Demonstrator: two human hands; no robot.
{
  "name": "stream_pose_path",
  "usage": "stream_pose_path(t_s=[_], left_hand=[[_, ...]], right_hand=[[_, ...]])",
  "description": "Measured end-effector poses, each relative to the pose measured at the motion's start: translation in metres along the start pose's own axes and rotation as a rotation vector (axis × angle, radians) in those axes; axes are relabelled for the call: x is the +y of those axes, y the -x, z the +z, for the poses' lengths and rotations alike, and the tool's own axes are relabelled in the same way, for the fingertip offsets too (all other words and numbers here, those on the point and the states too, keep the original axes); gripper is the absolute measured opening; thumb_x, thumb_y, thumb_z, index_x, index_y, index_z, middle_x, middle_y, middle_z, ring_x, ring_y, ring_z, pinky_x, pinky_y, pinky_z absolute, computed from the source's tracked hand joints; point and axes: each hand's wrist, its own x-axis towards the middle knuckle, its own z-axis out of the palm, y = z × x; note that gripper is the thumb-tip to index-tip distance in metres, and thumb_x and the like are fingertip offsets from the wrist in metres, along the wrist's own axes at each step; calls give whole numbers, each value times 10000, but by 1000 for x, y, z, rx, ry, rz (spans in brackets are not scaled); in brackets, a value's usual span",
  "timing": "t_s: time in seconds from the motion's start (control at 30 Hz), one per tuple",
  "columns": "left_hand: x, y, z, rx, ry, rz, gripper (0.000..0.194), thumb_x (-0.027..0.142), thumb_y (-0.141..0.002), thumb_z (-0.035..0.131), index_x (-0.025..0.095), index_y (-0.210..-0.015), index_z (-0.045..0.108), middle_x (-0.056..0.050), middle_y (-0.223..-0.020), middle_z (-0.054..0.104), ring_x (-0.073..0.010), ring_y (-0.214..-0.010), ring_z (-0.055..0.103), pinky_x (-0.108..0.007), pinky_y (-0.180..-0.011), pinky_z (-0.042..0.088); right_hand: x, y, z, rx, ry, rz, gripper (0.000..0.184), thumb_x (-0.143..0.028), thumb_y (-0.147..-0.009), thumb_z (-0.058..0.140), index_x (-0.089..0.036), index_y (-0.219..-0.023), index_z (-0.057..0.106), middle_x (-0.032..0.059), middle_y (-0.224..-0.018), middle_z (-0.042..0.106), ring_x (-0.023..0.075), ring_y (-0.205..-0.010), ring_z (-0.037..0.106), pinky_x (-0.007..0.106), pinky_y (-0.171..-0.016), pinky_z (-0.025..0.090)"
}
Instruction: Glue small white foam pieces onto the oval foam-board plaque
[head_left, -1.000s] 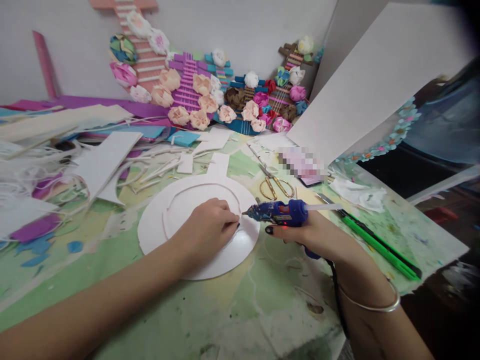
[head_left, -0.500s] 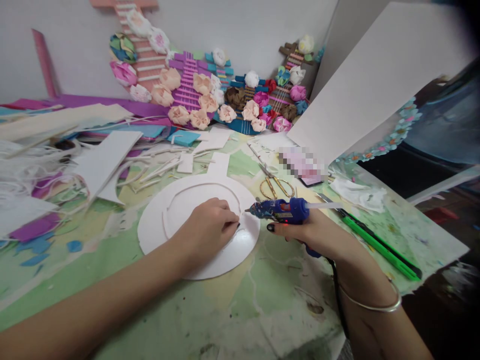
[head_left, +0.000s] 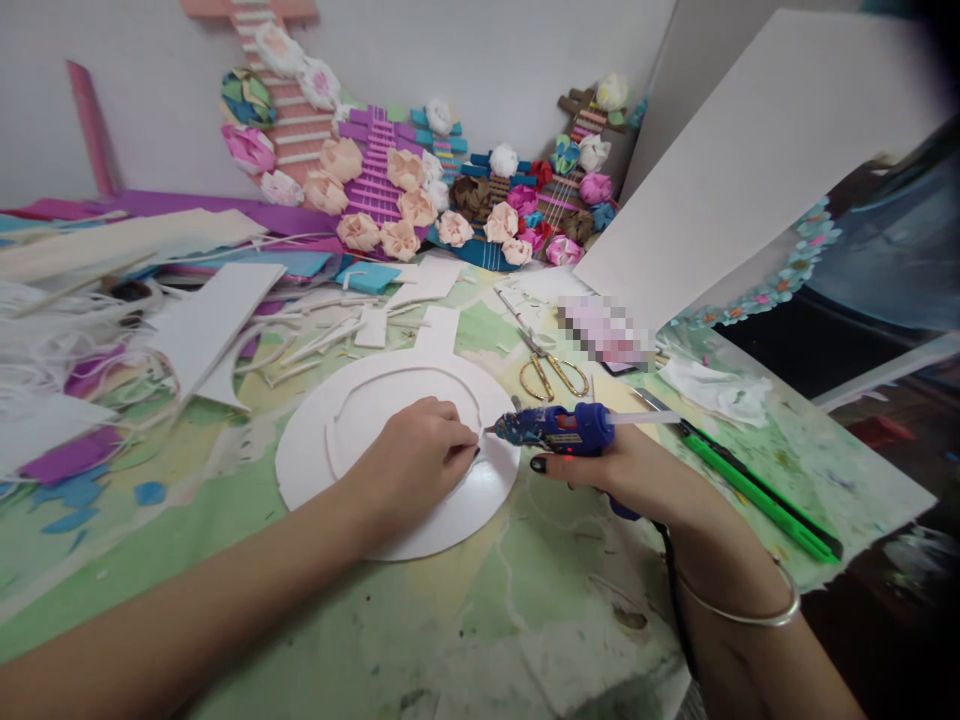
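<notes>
A white foam disc (head_left: 315, 470) lies flat on the green table, with a thin white foam strip (head_left: 390, 378) curving round on top of it. My left hand (head_left: 416, 462) rests on the disc with its fingers pinched together on the strip's end. My right hand (head_left: 630, 472) grips a blue glue gun (head_left: 562, 428) held level, a glue stick jutting from its rear. The nozzle points left and nearly touches my left fingertips. A black cord runs down from the gun along my right wrist, which wears a silver bangle (head_left: 742, 610).
Gold-handled scissors (head_left: 551, 372) lie just behind the gun. A green utility knife (head_left: 754, 492) lies at the right near the table edge. Foam scraps and strips (head_left: 187, 330) pile at the left. Paper-flower crafts (head_left: 420, 195) lean on the back wall. A large white board (head_left: 750, 150) leans at the right.
The glue gun drew back slightly to the right, then returned left toward my left fingertips. My left hand has stayed on the strip.
</notes>
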Motion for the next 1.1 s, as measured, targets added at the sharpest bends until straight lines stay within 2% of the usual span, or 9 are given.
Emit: stream_pose_path(t_s=[0.1,0.33,0.53,0.67,0.8,1.0,1.1], left_hand=[[0,0,1,13,0,16,236,129,-808,513,184,-744,734,-42,-696,638,-159,-722,555,-269,-645,417],[-2,-1,4,40,-7,50,226,121,-801,529,179,-708,727,-29,-672,631,-155,-713,540,-271,-632,401],[-1,1,4,35,-30,57,232,133,-809,525,174,-691,720,-34,-659,632,-160,-712,534,-273,-631,403],[0,1,3,28,-68,63,258,144,-819,517,167,-639,700,-34,-606,622,-157,-680,521,-266,-604,391],[1,1,3,31,-98,57,229,146,-813,527,167,-682,713,-32,-594,620,-151,-646,517,-258,-574,372],[2,3,2,29,-130,54,222,153,-807,541,151,-646,694,-33,-576,598,-143,-606,510,-257,-557,357],[2,3,1,36,-136,55,224,156,-810,535,153,-650,692,-31,-570,589,-141,-594,507,-258,-552,349]], right_hand=[[-1,0,0,-2,3,0,232,-333,-720,642,-191,-897,690,-3,-744,634,134,-640,514,223,-545,399],[-1,0,0,-5,4,-6,228,-304,-725,642,-196,-919,688,0,-860,656,153,-750,552,244,-655,442],[1,-3,3,-10,-63,0,348,-300,-713,658,-207,-1047,682,27,-951,686,210,-885,597,316,-789,475],[0,-5,5,-10,-89,-1,337,-282,-708,658,-225,-1039,688,23,-959,696,220,-902,613,325,-799,489],[3,-8,8,-17,-71,-12,272,-302,-719,650,-214,-973,694,29,-976,693,235,-933,605,346,-841,475],[4,-9,11,-36,-97,-25,260,-308,-721,650,-209,-958,691,34,-973,687,229,-945,596,336,-824,469],[0,-7,10,6,-114,-50,336,-301,-712,658,-207,-1034,678,30,-905,687,200,-853,601,295,-730,474]])
